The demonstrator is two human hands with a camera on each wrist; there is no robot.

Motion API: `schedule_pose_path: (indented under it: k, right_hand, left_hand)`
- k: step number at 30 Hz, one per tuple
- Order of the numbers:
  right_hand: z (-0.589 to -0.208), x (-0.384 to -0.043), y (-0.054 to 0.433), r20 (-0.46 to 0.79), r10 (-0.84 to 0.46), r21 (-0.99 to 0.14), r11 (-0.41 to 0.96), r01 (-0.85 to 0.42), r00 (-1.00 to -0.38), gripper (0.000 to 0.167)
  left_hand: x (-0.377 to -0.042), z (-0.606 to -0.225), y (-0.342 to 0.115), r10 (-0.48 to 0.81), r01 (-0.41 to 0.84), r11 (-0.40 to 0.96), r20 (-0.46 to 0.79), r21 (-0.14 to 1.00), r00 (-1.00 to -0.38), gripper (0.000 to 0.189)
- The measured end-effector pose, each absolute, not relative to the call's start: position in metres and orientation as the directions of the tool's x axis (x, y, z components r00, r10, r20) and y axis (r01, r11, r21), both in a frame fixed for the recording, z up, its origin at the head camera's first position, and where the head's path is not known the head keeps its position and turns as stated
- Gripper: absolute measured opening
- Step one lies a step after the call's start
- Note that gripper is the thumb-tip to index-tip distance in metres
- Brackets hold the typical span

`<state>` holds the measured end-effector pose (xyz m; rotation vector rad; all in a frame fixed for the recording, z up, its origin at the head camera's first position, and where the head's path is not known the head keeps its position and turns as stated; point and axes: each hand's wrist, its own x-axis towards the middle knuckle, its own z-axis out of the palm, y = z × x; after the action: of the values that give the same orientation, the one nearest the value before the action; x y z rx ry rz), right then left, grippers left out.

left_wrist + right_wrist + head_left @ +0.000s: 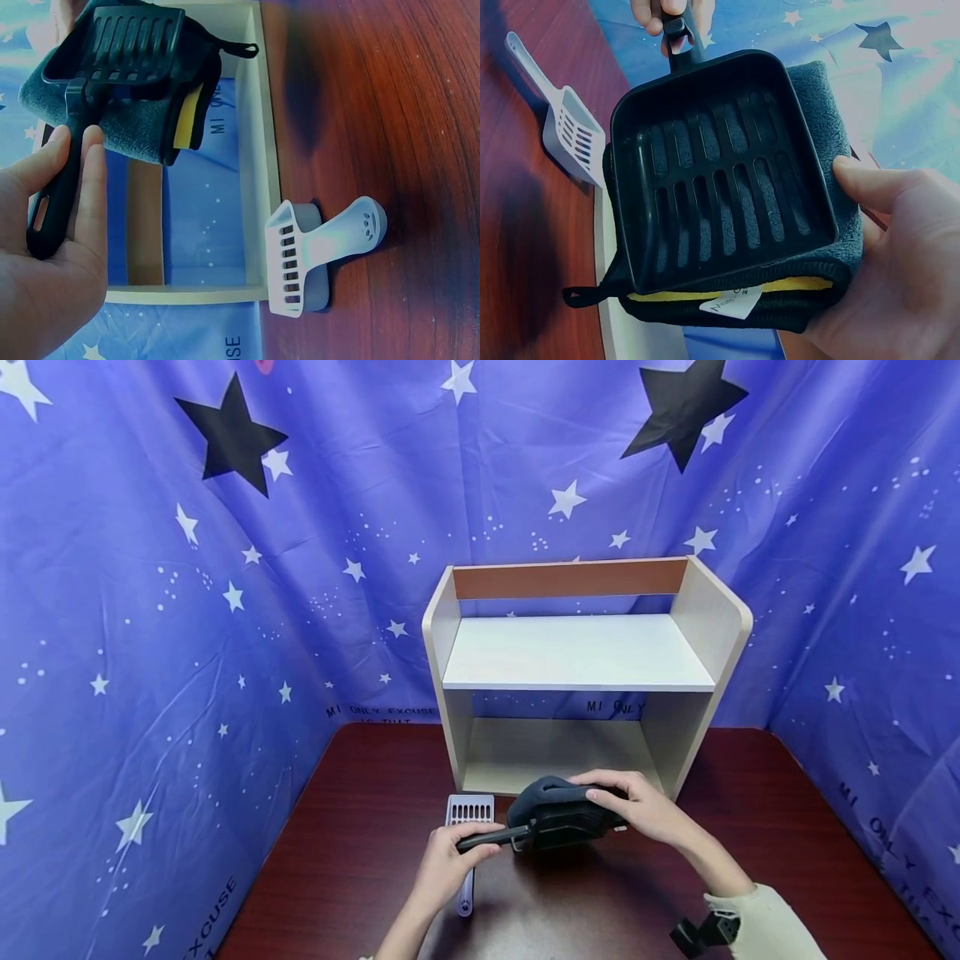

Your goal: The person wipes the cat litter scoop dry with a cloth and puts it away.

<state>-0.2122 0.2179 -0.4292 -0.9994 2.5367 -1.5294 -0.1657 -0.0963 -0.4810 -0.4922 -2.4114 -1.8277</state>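
Observation:
A black slotted litter scoop is held up above the table, its handle gripped by my left hand. Behind the scoop's slotted pan lies a folded dark grey-green cloth with a yellow layer, a hanging loop and a white label. My right hand holds the cloth against the back of the pan, thumb on one side. On the table beside my left hand rests a white litter scoop with a slotted pan, partly covered by that hand in the head view.
A two-tier wooden shelf stands at the back of the dark red table, just beyond my hands. Blue star-patterned curtains hang round the table's back and sides. A black wrist camera sits on my right wrist.

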Motion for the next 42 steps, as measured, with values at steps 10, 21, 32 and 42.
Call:
schedule_pose_path:
  k: [10,21,32,42]
  right_hand:
    - [-0.434,-0.211,0.217,0.289,-0.421,-0.772,0.428,-0.469,-0.86,0.025]
    - [-0.432,-0.205,0.22,0.307,-0.344,-0.769,0.46,-0.444,-0.888,0.022]
    - [-0.435,-0.199,0.228,0.23,-0.268,-0.828,0.451,-0.333,-0.936,0.027]
    - [-0.433,-0.205,0.234,0.204,-0.266,-0.801,0.509,-0.317,-0.942,0.025]
  left_hand:
    - [-0.167,-0.482,-0.096,0.173,0.307,0.309,0.264,0.9,-0.949,0.03]
    - [-0.166,-0.484,-0.097,0.119,0.307,0.271,0.284,0.912,-0.951,0.028]
    - [-0.163,-0.481,-0.097,0.065,0.246,0.273,0.237,0.93,-0.969,0.027]
    - [-0.167,-0.477,-0.097,0.221,0.304,0.368,0.235,0.879,-0.947,0.024]
